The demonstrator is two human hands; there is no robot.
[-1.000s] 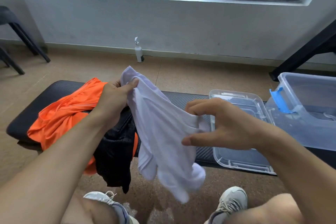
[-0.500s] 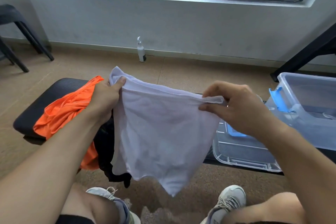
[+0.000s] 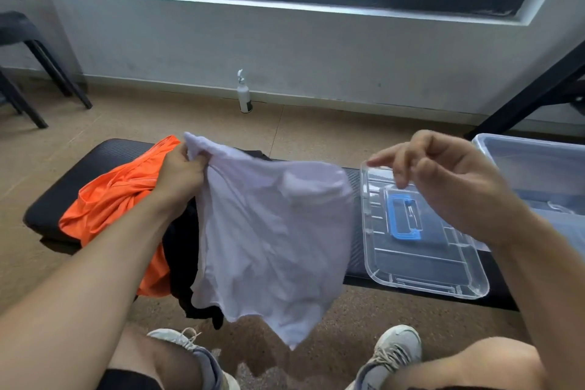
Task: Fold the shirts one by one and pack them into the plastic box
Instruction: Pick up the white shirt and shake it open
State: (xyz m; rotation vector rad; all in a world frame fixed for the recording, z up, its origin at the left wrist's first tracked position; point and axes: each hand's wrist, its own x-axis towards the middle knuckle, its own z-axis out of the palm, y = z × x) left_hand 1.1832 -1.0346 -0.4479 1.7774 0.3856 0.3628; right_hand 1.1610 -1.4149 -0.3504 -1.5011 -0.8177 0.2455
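- The white shirt (image 3: 272, 231) hangs in the air in front of my knees, over the near edge of the black bench (image 3: 95, 161), bunched and not yet flat.
- My left hand (image 3: 182, 172) pinches its top corner, fingers curled tight on the cloth.
- My right hand (image 3: 443, 180) is off the shirt, just beside its far edge, fingers loosely curled and holding nothing.
- To do this well, I judge I should take the free top corner, pull the hem taut and level, then lay the shirt flat before folding.
- The orange shirt (image 3: 114, 199) and a black shirt (image 3: 182, 250) wait heaped on the bench at my left.
- The clear lid (image 3: 421, 263) lies on the bench to the right; the plastic box (image 3: 538, 165) stands open beyond it.
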